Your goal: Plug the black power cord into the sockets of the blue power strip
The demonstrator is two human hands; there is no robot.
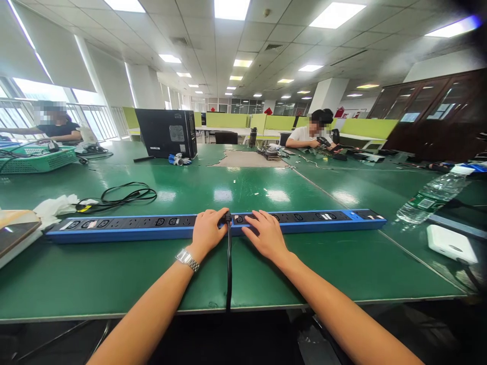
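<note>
A long blue power strip [140, 234] with a black socket face lies across the green table. Near its middle a black plug [228, 217] sits at a socket, and its thick black cable [229, 268] runs down over the table's front edge. My left hand [207, 229], with a metal watch at the wrist, has its fingers closed round the plug. My right hand [266, 233] rests on the strip just right of the plug, fingers spread, holding nothing.
Thin black cables [129, 195] and crumpled white tissue [57, 209] lie at left. A water bottle [433, 195] and a white box [451, 243] are at right. Behind stand a black computer case [167, 133] and a green basket [41, 159]. Two people [310, 133] sit across the table.
</note>
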